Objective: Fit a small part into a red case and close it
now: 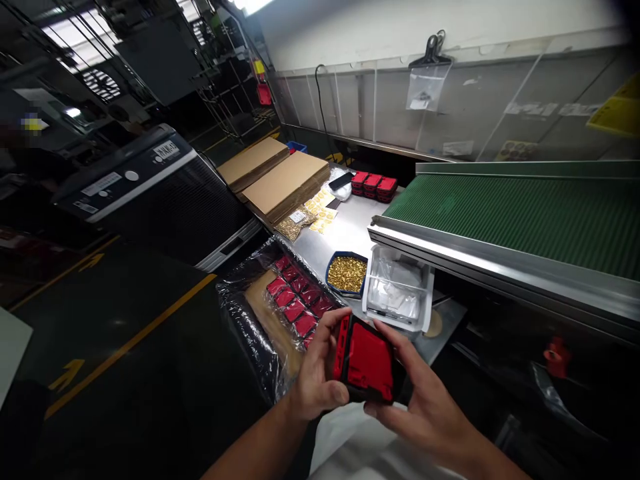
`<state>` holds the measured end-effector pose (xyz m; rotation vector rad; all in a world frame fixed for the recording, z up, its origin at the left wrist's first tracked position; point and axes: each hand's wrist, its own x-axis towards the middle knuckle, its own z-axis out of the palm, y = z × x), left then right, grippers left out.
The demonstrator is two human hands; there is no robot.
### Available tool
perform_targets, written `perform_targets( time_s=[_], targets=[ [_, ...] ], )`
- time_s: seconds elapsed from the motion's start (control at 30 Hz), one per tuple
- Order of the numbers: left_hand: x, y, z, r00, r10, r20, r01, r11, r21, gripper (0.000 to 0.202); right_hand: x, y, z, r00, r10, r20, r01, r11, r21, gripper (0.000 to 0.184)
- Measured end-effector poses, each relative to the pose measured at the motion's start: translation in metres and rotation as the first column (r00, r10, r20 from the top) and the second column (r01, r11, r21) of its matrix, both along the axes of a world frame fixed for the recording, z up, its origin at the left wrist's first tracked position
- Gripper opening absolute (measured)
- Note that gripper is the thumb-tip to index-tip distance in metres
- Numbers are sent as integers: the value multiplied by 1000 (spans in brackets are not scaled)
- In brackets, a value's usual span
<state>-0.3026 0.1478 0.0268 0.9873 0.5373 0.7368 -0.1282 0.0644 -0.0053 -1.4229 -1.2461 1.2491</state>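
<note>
Both my left hand (315, 367) and my right hand (420, 400) grip a flat black case with a red insert (367, 360), holding it by its sides above the steel table. Just beyond my left hand lies a plastic-wrapped batch of red cases (297, 300) on a cardboard sheet. Nearest my right hand stands a white bin (397, 297) holding transparent plastic bags. To its left sits a blue-rimmed tray of small gold parts (347, 273).
A green conveyor belt (515, 227) with a steel edge runs along the right. The steel table (345, 237) also bears stacked red cases, yellow label sheets and a bag of gold parts. Flat cardboard sheets (283, 183) lie beyond, and a dark machine (150, 193) stands left.
</note>
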Motion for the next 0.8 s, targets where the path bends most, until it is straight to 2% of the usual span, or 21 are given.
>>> perform_targets(
  time_s=[0.13, 0.23, 0.3, 0.4, 0.53, 0.6, 0.63, 0.67, 0.73, 0.77, 0.8],
  targets=[
    [4, 7, 1, 993, 92, 71, -81, 987, -137, 56, -1, 0, -2, 981, -116, 153, 103, 991, 91, 91],
    [8, 11, -3, 980, 199, 23, -189, 958, -217, 29, 2, 0, -1, 966, -147, 211, 123, 985, 124, 87],
    [12, 13, -5, 960, 277, -39, -278, 929, -242, 19, 2, -1, 0, 967, -142, 214, 117, 986, 122, 86],
    [16, 15, -7, 931, 357, -79, -365, 893, -264, 22, -1, -2, 1, 976, -115, 186, 95, 989, 116, 86],
    [14, 17, -10, 940, 336, -63, -341, 904, -260, 22, -4, -4, -4, 988, -103, 118, 97, 994, 57, 87],
    [12, 16, -12, 947, 315, -58, -319, 917, -238, 23, -5, -4, -4, 995, -79, -64, 77, 996, -42, 88],
    [11, 15, -12, 959, 281, -38, -281, 928, -245, 24, -5, -3, -4, 973, -56, -225, 32, 994, -108, 87],
    [10, 14, -13, 974, 226, -2, -218, 936, -275, 29, -6, -3, -2, 912, -30, -410, -45, 984, -170, 81],
    [9, 10, -14, 990, 81, 113, -30, 917, -397, 52, -9, -1, 1, 677, 37, -735, -302, 925, -231, 69],
    [9, 7, -15, 984, 29, 178, 58, 883, -467, 65, -11, 1, 2, 558, 63, -827, -426, 878, -220, 76],
    [9, 5, -16, 974, 6, 228, 119, 841, -529, 74, -12, 2, 0, 481, 85, -873, -516, 832, -203, 89]
  ],
)
